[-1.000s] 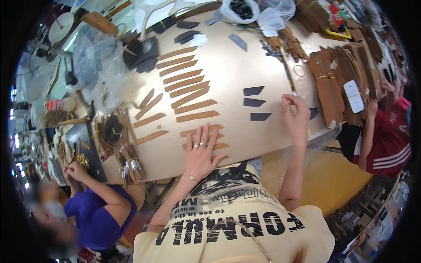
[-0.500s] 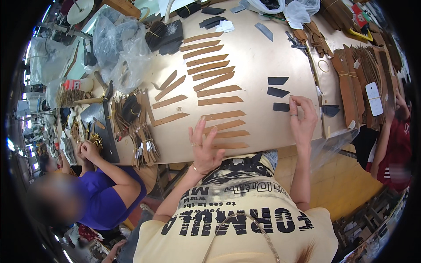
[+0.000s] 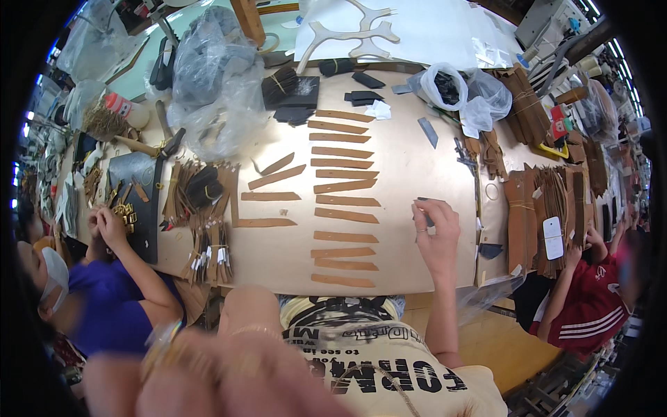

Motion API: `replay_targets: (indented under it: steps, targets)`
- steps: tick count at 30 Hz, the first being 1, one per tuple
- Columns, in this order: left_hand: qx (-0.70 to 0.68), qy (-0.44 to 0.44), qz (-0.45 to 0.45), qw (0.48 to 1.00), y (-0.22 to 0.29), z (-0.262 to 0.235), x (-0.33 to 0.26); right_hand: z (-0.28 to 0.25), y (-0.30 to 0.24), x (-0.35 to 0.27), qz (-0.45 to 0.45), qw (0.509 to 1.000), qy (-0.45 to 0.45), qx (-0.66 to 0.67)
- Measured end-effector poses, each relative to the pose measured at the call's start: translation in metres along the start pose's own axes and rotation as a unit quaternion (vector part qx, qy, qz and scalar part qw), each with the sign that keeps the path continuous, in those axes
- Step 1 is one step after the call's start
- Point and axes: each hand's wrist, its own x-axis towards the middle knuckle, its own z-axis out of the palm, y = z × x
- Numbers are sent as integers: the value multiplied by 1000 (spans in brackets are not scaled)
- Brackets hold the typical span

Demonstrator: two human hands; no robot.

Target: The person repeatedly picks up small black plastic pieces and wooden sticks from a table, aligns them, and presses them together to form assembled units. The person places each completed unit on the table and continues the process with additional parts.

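My right hand (image 3: pixel 438 240) is above the right part of the table, its fingers pinched on small black strips (image 3: pixel 429 217), largely hidden by the fingers. My left hand (image 3: pixel 208 379) is raised very close to the camera, large and blurred, so its fingers cannot be made out. Left of my right hand, brown leather strips (image 3: pixel 345 200) with slanted ends lie in a column, slightly apart. More brown strips (image 3: pixel 271 196) lie at odd angles to the left of that column.
On the left are bundled strips (image 3: pixel 208 236), a hammer (image 3: pixel 156 147) and plastic bags (image 3: pixel 215 76). Stacked brown leather pieces (image 3: pixel 531 215) are at the right. Co-workers sit at both sides, one in a purple sleeve (image 3: pixel 128 302), another in a red shirt (image 3: pixel 580 306).
The three black strips have left their places on the table; dark pieces now show in my right hand. My left hand has risen from the brown strips towards the camera. The view has shifted.
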Motion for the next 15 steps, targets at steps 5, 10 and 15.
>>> replay_targets:
  steps: [5,10,15]
  targets:
    - [-24,-4,32,999,1,-2,2,8,-2,17,-22,999,-25,-17]
    - [-2,-3,38,999,-6,-13,-12,25,-7,58,-94,994,-58,-18]
    - [43,-7,5,999,-25,-35,-38,53,-2,123,-127,989,-69,-13]
